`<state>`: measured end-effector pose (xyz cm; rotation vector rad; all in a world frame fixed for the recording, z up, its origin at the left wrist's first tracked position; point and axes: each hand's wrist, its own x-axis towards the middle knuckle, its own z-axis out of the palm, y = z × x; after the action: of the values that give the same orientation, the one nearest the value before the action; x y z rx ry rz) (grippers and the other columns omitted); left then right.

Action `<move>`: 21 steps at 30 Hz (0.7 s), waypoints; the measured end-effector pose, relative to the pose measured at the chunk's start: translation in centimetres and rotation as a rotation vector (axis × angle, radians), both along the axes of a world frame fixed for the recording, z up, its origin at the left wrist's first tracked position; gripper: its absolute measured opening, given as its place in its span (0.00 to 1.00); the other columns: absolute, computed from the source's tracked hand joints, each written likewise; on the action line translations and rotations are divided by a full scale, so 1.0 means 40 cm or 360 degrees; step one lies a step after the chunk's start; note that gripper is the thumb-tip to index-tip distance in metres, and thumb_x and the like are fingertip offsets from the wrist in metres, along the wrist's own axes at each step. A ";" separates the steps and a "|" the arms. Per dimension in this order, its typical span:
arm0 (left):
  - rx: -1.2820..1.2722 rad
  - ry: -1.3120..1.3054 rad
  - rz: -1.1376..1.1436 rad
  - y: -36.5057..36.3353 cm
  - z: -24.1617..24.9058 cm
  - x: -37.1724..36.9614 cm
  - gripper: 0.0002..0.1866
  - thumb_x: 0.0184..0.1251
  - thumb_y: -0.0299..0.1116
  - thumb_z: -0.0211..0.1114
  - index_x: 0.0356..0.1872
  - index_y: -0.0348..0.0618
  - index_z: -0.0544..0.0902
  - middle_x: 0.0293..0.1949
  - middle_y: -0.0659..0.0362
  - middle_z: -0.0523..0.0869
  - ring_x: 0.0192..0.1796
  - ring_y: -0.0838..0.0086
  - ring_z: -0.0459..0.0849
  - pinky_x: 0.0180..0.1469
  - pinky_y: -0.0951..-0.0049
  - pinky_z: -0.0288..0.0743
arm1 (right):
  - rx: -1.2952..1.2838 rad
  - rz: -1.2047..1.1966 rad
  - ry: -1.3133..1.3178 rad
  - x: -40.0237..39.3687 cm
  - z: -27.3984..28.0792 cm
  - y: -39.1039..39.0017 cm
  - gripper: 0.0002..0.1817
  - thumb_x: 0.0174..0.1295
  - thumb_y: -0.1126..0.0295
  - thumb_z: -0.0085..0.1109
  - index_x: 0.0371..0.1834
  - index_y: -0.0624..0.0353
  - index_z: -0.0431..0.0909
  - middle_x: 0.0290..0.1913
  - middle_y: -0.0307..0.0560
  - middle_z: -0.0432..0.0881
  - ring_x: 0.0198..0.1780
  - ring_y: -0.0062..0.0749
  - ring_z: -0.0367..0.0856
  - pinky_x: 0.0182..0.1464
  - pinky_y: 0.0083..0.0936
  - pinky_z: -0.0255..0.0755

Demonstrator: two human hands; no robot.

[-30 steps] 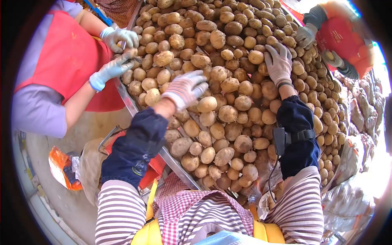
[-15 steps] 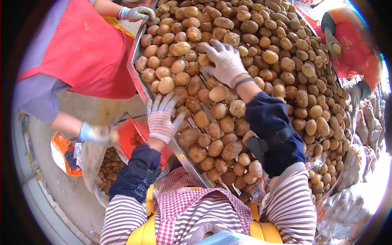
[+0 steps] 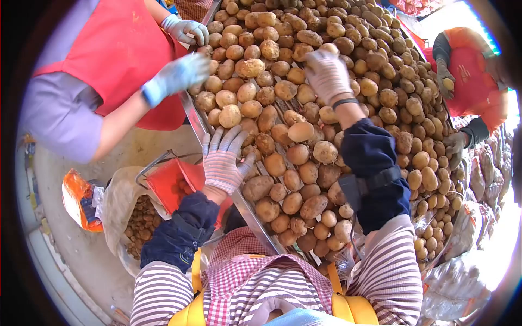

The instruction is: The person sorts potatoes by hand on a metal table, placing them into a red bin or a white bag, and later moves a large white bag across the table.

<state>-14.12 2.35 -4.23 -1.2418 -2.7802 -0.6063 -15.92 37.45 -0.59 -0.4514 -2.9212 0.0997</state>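
My left hand (image 3: 225,163), in a striped knit glove, lies at the metal rim (image 3: 251,213) of the sorting table, fingers spread, fingertips beside the nearest potatoes. It holds nothing. My right hand (image 3: 329,77), also gloved, is over the heap of potatoes (image 3: 375,98) with its fingers curled down. Its fingertips are hidden, so whatever they grip does not show. A pale potato (image 3: 329,49) sits just beyond its knuckles. Below it, a light brown potato (image 3: 300,131) lies among others on the slatted surface.
To the left, a co-worker in a red apron (image 3: 122,60) has two gloved hands (image 3: 179,76) at the table's edge. Below stand a red basket (image 3: 171,182) and a sack (image 3: 117,209) of small potatoes. Another co-worker (image 3: 467,76) is at the far right, near filled bags (image 3: 457,282).
My right hand has moved right and slightly up, its fingers going from spread to curled. My left hand stays at the rim. The left co-worker's lower hand has risen from the basket to the table.
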 end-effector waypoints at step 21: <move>0.0219 -0.0114 0.0034 -0.001 -0.017 -0.003 0.29 0.61 0.50 0.74 0.63 0.54 0.85 0.67 0.60 0.81 0.73 0.55 0.71 0.80 0.44 0.53 | -0.0264 0.0280 -0.0109 0.175 0.082 -0.360 0.15 0.58 0.54 0.73 0.44 0.44 0.84 0.44 0.46 0.87 0.52 0.52 0.82 0.51 0.46 0.80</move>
<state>-14.23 2.30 -4.89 -1.1844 -2.7497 -0.8408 -8.90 23.06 2.69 -0.2243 -3.0278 0.3598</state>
